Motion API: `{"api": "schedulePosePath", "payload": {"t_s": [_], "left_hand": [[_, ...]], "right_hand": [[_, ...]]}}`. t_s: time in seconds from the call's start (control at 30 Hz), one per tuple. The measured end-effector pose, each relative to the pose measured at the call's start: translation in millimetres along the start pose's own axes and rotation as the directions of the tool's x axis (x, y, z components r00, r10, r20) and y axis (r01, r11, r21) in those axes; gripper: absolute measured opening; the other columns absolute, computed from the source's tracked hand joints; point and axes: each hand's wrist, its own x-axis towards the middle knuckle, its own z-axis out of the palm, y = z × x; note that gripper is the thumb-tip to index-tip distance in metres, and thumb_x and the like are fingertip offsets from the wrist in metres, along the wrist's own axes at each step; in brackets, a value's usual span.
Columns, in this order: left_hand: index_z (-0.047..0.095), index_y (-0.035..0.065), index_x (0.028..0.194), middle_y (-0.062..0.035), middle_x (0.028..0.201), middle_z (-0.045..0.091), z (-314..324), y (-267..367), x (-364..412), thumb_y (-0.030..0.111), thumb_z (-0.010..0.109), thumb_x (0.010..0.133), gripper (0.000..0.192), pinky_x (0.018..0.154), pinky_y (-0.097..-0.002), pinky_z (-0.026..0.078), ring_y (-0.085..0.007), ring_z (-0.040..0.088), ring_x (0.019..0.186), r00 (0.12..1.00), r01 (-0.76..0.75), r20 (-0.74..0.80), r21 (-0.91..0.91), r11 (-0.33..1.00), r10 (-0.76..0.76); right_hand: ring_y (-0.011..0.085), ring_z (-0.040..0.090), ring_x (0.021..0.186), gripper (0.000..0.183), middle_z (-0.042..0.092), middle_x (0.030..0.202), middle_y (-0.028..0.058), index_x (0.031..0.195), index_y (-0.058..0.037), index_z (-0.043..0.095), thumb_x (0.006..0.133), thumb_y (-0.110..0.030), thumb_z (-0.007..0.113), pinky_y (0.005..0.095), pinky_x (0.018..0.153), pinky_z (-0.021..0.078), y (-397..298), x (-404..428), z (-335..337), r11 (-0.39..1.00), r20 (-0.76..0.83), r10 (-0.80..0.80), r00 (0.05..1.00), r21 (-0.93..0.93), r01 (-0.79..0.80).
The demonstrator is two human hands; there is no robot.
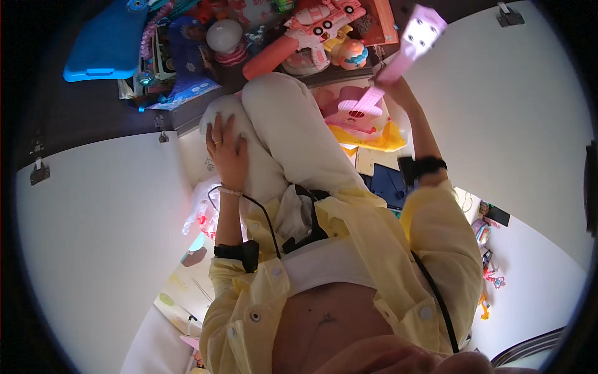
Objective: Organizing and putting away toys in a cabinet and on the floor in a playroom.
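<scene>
My right hand [395, 91] is closed around the neck of a pink toy ukulele [348, 110], at the cabinet's front edge. Its headstock with tuning pegs points up and to the right, and the body hangs below, beside my knee. Part of the hand is hidden behind the neck. My left hand [229, 152] rests on my left knee with its fingers apart, holding nothing. Just beyond my knees lie a red cylinder [271, 58], a pink toy vehicle [322, 28] and a round toy figure [350, 53].
White cabinet doors [93, 243] [509, 117] stand open on both sides. The dark cabinet holds a blue plastic case [107, 42], a white-domed jar [225, 36] and a blue snowflake-patterned bag [191, 70]. Below the ukulele are a yellow plastic bag [373, 139] and a dark blue item [387, 187].
</scene>
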Motion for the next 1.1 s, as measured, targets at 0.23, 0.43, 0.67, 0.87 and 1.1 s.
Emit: {"api": "schedulePosePath", "payload": {"t_s": [0.23, 0.43, 0.67, 0.87, 1.1], "left_hand": [[0.048, 0.0181, 0.122, -0.0043, 0.136, 0.035, 3, 0, -3, 0.014, 0.056, 0.076, 0.047, 0.100, -0.0456, 0.026, -0.0363, 0.029, 0.121, 0.998, -0.056, -0.034, -0.036, 0.998, 0.055], [0.048, 0.0189, 0.122, -0.0044, 0.136, 0.035, 5, -5, -5, 0.014, 0.055, 0.075, 0.048, 0.100, -0.0460, 0.026, -0.0358, 0.029, 0.122, 0.998, -0.049, -0.050, -0.039, 0.998, 0.047], [0.048, 0.0159, 0.122, -0.0092, 0.135, 0.036, 0, 1, -6, 0.011, 0.054, 0.075, 0.048, 0.103, -0.0429, 0.023, -0.0341, 0.030, 0.122, 0.999, -0.037, -0.027, -0.055, 0.998, 0.035], [0.048, 0.0203, 0.122, -0.0042, 0.136, 0.035, 3, -3, -5, 0.013, 0.055, 0.075, 0.048, 0.101, -0.0453, 0.026, -0.0347, 0.028, 0.124, 0.997, -0.068, -0.041, -0.018, 0.998, 0.067], [0.048, 0.0191, 0.122, -0.0045, 0.136, 0.035, 3, 3, -5, 0.014, 0.054, 0.075, 0.048, 0.101, -0.0462, 0.024, -0.0349, 0.029, 0.124, 0.999, -0.023, -0.025, -0.060, 0.998, 0.022]], "right_hand": [[0.0114, 0.055, 0.083, 0.016, 0.061, 0.096, 0.0072, 0.094, -0.0016, 0.059, 0.078, -0.004, 0.060, 0.0236, 0.072, 0.0458, -3, -143, -17, 0.989, -0.395, -0.008, 0.919, 0.132, 0.066], [0.0135, 0.056, 0.087, 0.020, 0.061, 0.097, 0.0073, 0.099, -0.0030, 0.059, 0.080, -0.011, 0.062, 0.0273, 0.076, 0.0471, 19, -166, -27, 0.943, -0.618, 0.150, 0.772, 0.325, 0.077], [0.0146, 0.057, 0.090, 0.025, 0.060, 0.101, 0.0060, 0.104, -0.0050, 0.057, 0.082, -0.014, 0.062, 0.0286, 0.079, 0.0474, 38, -140, 1, 0.928, -0.509, 0.232, 0.829, 0.371, -0.032], [0.0152, 0.057, 0.083, 0.021, 0.060, 0.090, 0.0059, 0.096, -0.0019, 0.059, 0.077, -0.005, 0.064, 0.0259, 0.075, 0.0464, 37, -128, 13, 0.975, -0.545, 0.083, 0.834, 0.219, 0.047], [0.0216, 0.051, 0.100, 0.037, 0.052, 0.110, 0.0110, 0.110, -0.0009, 0.051, 0.075, -0.002, 0.065, 0.0289, 0.081, 0.0448, 65, -132, 16, 0.993, -0.599, 0.021, 0.801, 0.106, 0.053]]}}
